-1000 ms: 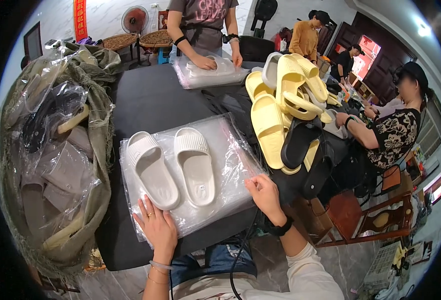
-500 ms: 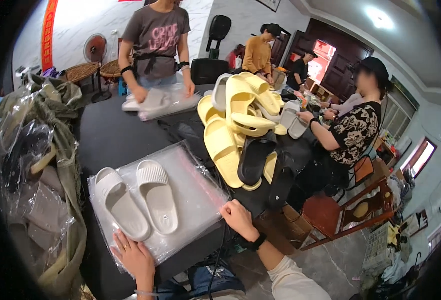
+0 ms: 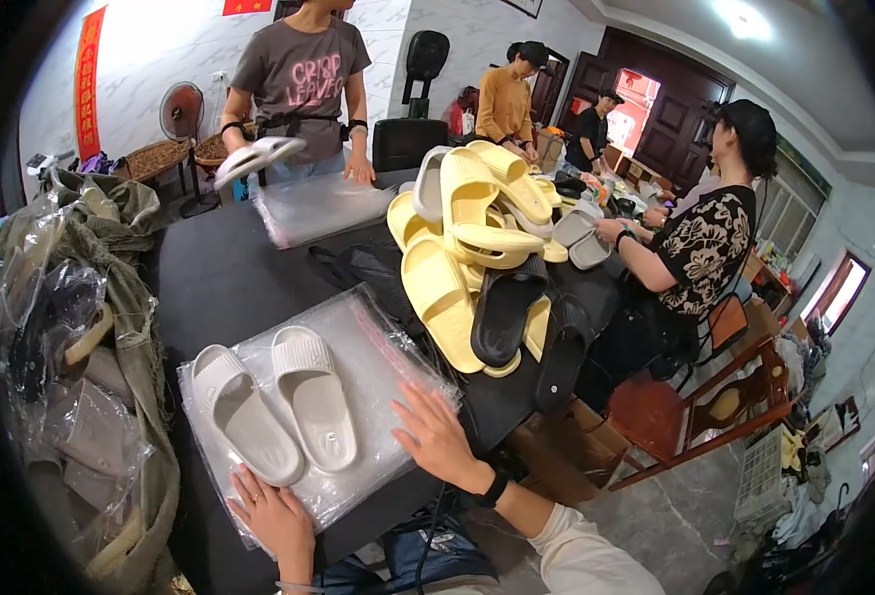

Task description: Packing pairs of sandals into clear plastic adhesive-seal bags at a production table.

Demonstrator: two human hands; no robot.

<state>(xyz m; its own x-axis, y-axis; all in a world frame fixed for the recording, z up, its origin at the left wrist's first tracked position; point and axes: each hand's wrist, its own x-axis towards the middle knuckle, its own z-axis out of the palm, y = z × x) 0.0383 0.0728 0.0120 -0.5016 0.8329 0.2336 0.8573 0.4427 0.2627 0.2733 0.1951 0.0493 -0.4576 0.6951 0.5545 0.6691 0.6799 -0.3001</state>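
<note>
Two light grey slide sandals lie side by side, toes away from me, on a stack of clear plastic bags (image 3: pixel 378 397) at the table's near edge. Against the heel of the left sandal (image 3: pixel 259 426) rests my left hand (image 3: pixel 271 516), fingers spread and pressing the plastic. The right sandal (image 3: pixel 320 412) lies untouched beside it. My right hand (image 3: pixel 437 436) is spread flat over the right side of the bags, near their pinkish sealing strip, and holds nothing. It is a little apart from the right sandal.
Yellow slides (image 3: pixel 442 297) with a black slide (image 3: pixel 509 307) are heaped right of the bags on the black table (image 3: pixel 209 268). At left stands a sack (image 3: pixel 145 367) of plastic-wrapped slides. Across the table, a person (image 3: pixel 303 89) holds grey slides over more bags. A wooden chair (image 3: pixel 655 416) stands at right.
My right hand has opened from a closed grip at the bags' edge and moved left onto them. The person across has lifted grey slides off their bag stack, to the left.
</note>
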